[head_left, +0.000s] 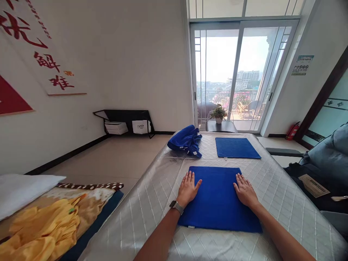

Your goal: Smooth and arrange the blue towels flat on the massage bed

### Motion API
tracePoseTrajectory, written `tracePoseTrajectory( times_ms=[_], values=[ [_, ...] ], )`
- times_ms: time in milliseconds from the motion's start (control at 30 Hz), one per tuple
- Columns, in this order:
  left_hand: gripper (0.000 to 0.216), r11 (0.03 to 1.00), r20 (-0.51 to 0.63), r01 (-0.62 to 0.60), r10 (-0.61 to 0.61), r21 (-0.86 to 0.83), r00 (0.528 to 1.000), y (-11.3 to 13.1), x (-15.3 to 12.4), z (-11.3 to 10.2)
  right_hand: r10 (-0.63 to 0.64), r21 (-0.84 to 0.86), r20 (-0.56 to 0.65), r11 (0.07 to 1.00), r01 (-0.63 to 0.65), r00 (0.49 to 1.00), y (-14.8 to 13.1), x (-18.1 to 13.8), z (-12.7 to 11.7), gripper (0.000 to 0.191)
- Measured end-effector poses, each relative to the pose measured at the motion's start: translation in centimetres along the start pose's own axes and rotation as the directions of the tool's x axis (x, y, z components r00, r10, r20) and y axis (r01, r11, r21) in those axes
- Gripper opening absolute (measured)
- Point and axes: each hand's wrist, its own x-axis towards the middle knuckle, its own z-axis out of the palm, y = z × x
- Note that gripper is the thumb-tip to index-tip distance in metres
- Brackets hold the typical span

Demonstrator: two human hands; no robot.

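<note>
Blue towel [217,199]: flat on silver cover [285,188], lower centre.
Left hand [189,188]: palm down on towel's left edge, fingers straight, holding nothing.
Right hand [246,190]: flat on right edge, likewise.
Writing: red characters on banner [40,54], upper left; sign [301,65], upper right, too small to read.

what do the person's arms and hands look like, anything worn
No sleeves or gloves show on either arm. The left hand has a watch at its wrist, with a grey band and a dark face. The right hand wears nothing.
</note>
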Motion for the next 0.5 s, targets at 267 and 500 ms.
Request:
tracePoseTrajectory(
  times_ms=[267, 500],
  values=[
    [0.084, 1.0, 0.001, 0.014, -0.014, 0.021, 1.0, 0.0, -0.2, -0.2, -0.015, -0.009, 0.033, 1.0, 0.015, 0.999, -0.3, -1.3, -1.7, 0.066],
    [0.08, 1.0, -0.005, 0.009, -0.009, 0.01, 1.0, -0.3, 0.1, 0.4, -0.065, 0.024, 0.017, 0.998, 0.064, 0.998, 0.4, -3.8, -0.6, 0.069]
  ],
)
